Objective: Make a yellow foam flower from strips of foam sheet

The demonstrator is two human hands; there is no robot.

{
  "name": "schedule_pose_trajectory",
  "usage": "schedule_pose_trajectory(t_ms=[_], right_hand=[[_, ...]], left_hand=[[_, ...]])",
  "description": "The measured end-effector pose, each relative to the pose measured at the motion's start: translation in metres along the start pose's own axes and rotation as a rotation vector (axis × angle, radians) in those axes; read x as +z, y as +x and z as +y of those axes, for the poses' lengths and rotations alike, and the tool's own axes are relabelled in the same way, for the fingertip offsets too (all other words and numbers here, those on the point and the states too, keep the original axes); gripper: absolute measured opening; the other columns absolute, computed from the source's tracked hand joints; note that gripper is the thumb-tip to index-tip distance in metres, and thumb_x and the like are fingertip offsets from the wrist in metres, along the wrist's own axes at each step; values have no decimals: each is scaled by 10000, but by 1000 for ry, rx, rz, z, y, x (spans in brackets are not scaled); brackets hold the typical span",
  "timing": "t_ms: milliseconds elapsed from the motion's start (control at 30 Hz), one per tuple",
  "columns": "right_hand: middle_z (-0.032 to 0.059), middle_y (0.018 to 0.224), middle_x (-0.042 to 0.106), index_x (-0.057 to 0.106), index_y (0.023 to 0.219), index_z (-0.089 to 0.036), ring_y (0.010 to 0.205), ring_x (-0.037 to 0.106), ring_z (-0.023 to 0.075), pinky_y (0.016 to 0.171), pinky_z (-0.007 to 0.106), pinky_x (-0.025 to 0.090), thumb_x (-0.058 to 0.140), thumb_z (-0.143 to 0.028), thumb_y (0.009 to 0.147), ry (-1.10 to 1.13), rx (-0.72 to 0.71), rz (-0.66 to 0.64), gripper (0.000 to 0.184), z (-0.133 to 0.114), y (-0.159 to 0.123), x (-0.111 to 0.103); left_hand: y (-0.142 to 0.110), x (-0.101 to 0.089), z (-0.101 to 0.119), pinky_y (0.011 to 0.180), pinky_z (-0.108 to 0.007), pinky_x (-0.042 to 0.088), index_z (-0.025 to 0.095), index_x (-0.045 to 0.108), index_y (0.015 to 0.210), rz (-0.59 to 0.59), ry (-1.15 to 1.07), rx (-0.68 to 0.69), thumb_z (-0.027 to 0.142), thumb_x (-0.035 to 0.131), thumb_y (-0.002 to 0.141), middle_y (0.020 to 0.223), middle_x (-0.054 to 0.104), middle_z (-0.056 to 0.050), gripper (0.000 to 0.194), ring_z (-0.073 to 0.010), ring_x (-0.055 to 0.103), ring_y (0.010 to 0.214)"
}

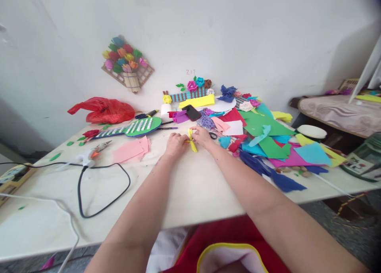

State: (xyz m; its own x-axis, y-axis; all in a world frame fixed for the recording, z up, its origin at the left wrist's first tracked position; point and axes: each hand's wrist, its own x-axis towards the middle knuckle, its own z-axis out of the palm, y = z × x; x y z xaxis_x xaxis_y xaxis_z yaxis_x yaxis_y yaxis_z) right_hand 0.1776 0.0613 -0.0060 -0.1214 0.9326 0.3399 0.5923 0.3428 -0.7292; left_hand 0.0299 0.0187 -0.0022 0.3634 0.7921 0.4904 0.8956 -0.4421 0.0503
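Note:
My left hand [175, 143] and my right hand [201, 137] meet over the middle of the table, both with fingers pinched together. Between them is a small yellow strip of crepe paper [193, 147], narrowed at its middle and flaring at both ends. The right fingers grip its upper part, while the left fingertips hold it near the narrow middle. Fingers partly cover the strip. Left of my hands lie pink paper sheets [131, 150]. Just right of them are a black ring-shaped item [212, 135] and coloured paper scraps [235, 144].
A glue gun [87, 158] and its black cable [102, 216] lie at left, near pliers [103, 146]. Behind are a green paddle-shaped craft [143, 127], a red plastic bag [110, 111], scissors [145, 114] and a phone [191, 112]. A large jar [364, 160] stands right.

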Motion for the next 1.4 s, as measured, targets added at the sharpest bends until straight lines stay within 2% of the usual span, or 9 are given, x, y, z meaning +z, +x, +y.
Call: schedule_pose_trajectory(t_ms=[267, 467, 567, 967, 1100, 1267, 1400], right_hand=[[10, 693, 638, 583, 1046, -206, 696, 610, 173, 662, 284, 478, 503, -154, 616, -127, -41, 3, 440, -8, -5, -7], [-29, 597, 588, 539, 1015, -185, 577, 617, 141, 551, 243, 476, 475, -138, 623, 134, 56, -46, 399, 0, 1, -3], [-39, 600, 581, 541, 933, -194, 535, 611, 122, 504, 213, 456, 485, -141, 621, 177, 101, -30, 321, 1, 2, -1], [-28, 582, 590, 508, 782, -177, 481, 581, 100, 385, 154, 372, 507, -114, 631, 453, 356, -10, 164, -13, -4, -2], [-8, 616, 611, 580, 735, -167, 520, 583, 102, 425, 172, 386, 472, -131, 656, 324, 262, -68, 138, -8, -2, -2], [11, 685, 648, 648, 688, -184, 668, 578, 122, 569, 202, 416, 462, -216, 720, -122, 12, -71, 192, -8, -4, -8], [33, 944, 641, 681, 758, -206, 820, 562, 156, 681, 251, 420, 492, -232, 713, -353, -189, -12, 195, -11, -8, -14]], left_hand=[[1, -4, 5, 812, -333, 346, 183, 655, 845, -15, 48, 46, 219, 494, 762, 714, 640, -69, 185, -179, 574, 729], [2, -2, 3, 833, -341, 333, 195, 659, 853, 6, 76, 45, 228, 487, 781, 695, 636, -62, 190, -173, 575, 717], [2, -2, 3, 839, -342, 333, 196, 662, 861, 8, 80, 43, 231, 490, 784, 703, 642, -64, 192, -176, 580, 725], [2, -6, 6, 849, -331, 335, 217, 669, 874, -1, 113, -31, 266, 482, 793, 709, 656, -59, 210, -166, 584, 724], [2, -6, 5, 852, -334, 333, 218, 671, 873, -15, 122, -27, 267, 481, 788, 712, 656, -63, 213, -170, 584, 723], [2, -3, 1, 843, -343, 331, 218, 673, 860, 3, 107, -36, 256, 487, 776, 702, 652, -67, 207, -179, 582, 717], [1, 1, -2, 831, -336, 338, 225, 673, 847, 20, 80, -65, 259, 497, 767, 694, 653, -60, 197, -173, 581, 704]])
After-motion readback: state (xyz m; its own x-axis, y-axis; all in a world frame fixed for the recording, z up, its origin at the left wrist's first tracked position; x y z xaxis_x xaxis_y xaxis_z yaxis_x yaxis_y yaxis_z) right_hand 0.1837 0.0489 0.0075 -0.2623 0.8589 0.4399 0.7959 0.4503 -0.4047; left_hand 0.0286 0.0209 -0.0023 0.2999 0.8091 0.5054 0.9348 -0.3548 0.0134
